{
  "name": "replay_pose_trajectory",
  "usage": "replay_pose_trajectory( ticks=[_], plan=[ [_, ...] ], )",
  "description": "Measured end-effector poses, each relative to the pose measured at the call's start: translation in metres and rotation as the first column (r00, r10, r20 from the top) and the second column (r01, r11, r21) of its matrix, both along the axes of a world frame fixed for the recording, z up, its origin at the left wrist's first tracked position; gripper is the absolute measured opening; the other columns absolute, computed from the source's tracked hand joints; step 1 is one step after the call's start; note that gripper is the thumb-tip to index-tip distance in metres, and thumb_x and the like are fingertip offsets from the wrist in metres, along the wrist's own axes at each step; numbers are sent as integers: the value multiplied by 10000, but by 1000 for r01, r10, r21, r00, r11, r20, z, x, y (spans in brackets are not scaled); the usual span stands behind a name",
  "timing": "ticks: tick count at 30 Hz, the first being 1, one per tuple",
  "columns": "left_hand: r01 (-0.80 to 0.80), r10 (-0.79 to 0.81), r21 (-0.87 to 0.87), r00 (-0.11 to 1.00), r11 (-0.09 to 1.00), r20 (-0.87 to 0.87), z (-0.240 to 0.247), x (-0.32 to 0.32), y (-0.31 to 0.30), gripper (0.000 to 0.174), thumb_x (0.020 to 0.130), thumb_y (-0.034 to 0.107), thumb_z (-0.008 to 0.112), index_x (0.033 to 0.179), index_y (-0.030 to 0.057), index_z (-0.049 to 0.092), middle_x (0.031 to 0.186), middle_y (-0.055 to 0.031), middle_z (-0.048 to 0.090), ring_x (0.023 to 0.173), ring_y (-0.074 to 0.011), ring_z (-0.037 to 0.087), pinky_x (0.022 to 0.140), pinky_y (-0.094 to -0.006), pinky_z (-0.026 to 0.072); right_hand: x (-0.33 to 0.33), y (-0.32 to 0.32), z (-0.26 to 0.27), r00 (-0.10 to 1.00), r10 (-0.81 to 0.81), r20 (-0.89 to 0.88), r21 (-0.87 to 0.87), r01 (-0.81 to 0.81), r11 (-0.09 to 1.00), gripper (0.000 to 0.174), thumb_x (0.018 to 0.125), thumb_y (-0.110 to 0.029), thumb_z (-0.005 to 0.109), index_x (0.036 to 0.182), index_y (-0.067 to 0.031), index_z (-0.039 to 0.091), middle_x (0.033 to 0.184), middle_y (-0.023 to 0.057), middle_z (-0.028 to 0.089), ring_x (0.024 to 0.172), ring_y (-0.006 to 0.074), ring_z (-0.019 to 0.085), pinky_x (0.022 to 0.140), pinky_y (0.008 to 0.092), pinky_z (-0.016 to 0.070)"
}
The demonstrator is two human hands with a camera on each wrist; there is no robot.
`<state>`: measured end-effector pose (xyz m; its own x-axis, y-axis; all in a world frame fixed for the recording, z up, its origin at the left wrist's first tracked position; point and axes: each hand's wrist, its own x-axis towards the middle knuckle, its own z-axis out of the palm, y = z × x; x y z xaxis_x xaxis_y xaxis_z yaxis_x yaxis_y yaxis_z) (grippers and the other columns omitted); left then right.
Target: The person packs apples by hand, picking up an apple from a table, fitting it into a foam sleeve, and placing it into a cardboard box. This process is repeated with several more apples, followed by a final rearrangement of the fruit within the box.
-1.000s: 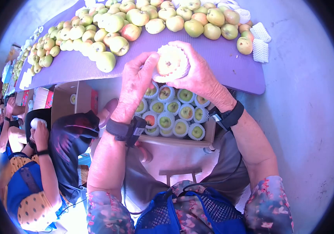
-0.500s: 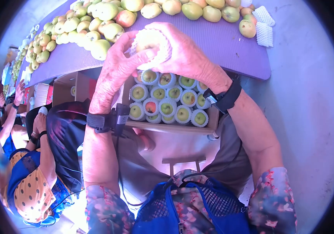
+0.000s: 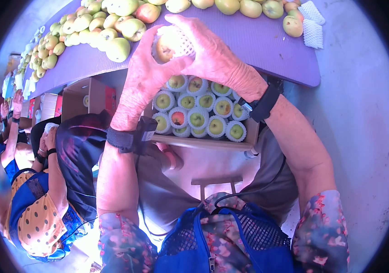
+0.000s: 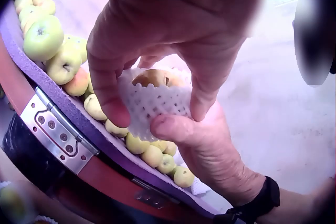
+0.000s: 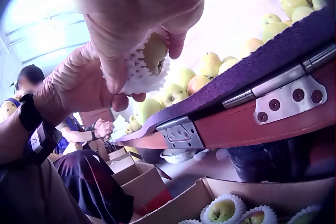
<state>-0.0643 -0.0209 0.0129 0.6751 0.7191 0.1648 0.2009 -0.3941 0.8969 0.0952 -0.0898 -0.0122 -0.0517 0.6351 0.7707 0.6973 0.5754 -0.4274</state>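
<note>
Both hands hold one apple (image 3: 164, 47) in a white foam net (image 4: 157, 100), raised above the near edge of the purple-covered table. My left hand (image 3: 146, 77) curls its fingers and thumb round one side of it. Against the other side my right hand (image 3: 215, 57) grips the net, its thumb pressed on the mesh in the left wrist view. The net's scalloped edge circles the apple, and part of the fruit's skin shows at the opening. Below the hands stands a cardboard box (image 3: 194, 141) with rows of netted apples (image 3: 197, 119).
Loose apples (image 3: 118, 49) are heaped along the far side of the purple table (image 3: 267, 54). Foam nets (image 3: 313, 32) lie at its right end. Another cardboard box (image 3: 77, 95) stands to the left, where a seated person (image 3: 40, 214) handles a white-netted thing.
The netted apple has been turned between the hands, its face now toward the left. Both hands have shifted slightly up and left in view, and the left hand's grip has opened wider.
</note>
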Motion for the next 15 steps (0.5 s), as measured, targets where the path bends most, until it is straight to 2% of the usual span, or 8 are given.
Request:
replay_pose_trajectory(
  ticks=[3,6,9,10,13,14,15],
  plan=[
    [-55,50,79,997,995,66,-2,3,-6,793,684,277,834,1329,19,452,1169,-163,610,1086,-229,611,944,-363,496,-1,4,-4,998,-34,52,62,31,998,840,656,-138,821,1373,-64,391,1167,185,548,1118,392,535,978,443,467],
    [-109,102,70,990,992,102,-11,7,-5,774,676,268,825,1312,15,464,1143,-165,617,1067,-236,621,937,-363,499,-6,6,-9,995,-87,47,96,82,992,848,640,-126,823,1368,-52,394,1180,189,546,1122,394,534,973,447,469],
    [-153,152,85,988,985,15,-8,8,-13,653,724,188,761,1279,-8,478,1122,-121,599,1018,-184,585,910,-316,486,-9,0,-9,996,-83,21,96,80,992,828,650,-134,825,1357,-38,404,1203,192,542,1127,385,536,970,444,471],
    [-156,156,103,988,982,6,-7,6,-12,644,707,197,761,1255,-9,491,1111,-118,606,1001,-184,590,899,-314,487,-8,-3,-6,997,-72,19,94,70,993,818,657,-139,826,1353,-34,409,1211,194,540,1128,381,537,970,443,471],
    [-97,93,-42,992,994,-85,-4,-15,-2,714,665,277,807,1257,16,504,1100,-163,646,1046,-221,632,904,-353,510,-9,-28,3,990,-132,53,81,128,988,772,679,-171,832,1330,-30,441,1214,194,548,1108,369,556,943,431,491],
    [-55,57,16,975,998,-213,-1,-26,3,685,669,276,792,1245,29,517,1069,-177,658,1036,-255,646,897,-373,511,-6,-34,5,996,-83,44,38,81,996,581,735,-201,804,1217,-35,524,1149,169,572,1050,340,587,896,412,519],
    [-70,93,83,943,994,-320,-3,-36,7,678,667,276,789,1240,32,520,1068,-184,658,1033,-276,646,895,-384,511,-2,-38,0,991,-50,128,-125,66,990,551,734,-169,794,1203,-35,537,1158,159,576,1046,328,595,899,408,520]
  ],
)
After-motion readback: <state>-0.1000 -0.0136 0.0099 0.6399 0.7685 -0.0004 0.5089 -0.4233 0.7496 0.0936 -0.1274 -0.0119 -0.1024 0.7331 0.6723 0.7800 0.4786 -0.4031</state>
